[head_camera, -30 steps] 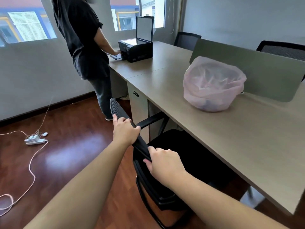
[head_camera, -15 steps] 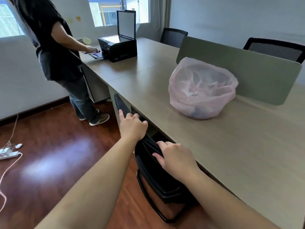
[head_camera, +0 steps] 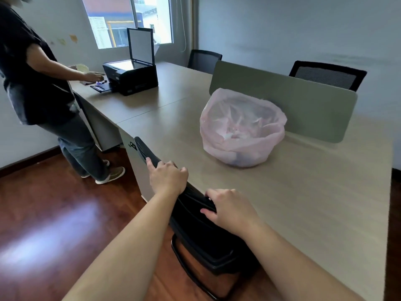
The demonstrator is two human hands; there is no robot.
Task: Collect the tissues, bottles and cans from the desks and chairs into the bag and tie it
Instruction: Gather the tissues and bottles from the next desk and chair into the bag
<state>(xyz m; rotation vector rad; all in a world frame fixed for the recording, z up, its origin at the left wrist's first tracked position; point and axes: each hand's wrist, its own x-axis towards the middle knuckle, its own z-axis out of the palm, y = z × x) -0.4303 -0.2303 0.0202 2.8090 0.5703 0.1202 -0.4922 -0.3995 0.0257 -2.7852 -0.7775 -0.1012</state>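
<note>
Two grasps logged, both on the chair (head_camera: 195,227) back: my right hand (head_camera: 230,208) curls over its top edge nearest me, my left hand (head_camera: 168,178) further along. Past them, the bag (head_camera: 242,127) stands on the desk (head_camera: 303,203), mouth open and untied, straight ahead of my right hand, the nearer one

- Daylight comes in through the window (head_camera: 130,20) in the far wall, and the room is evenly bright.
- A broad pale glare lies on the wooden floor (head_camera: 50,231) at left.
- The bag (head_camera: 242,127) casts a soft shadow on the worktop (head_camera: 303,203).
- Wide-angle distortion bends the edges, and the standing person (head_camera: 32,72) is slightly blurred.
</note>
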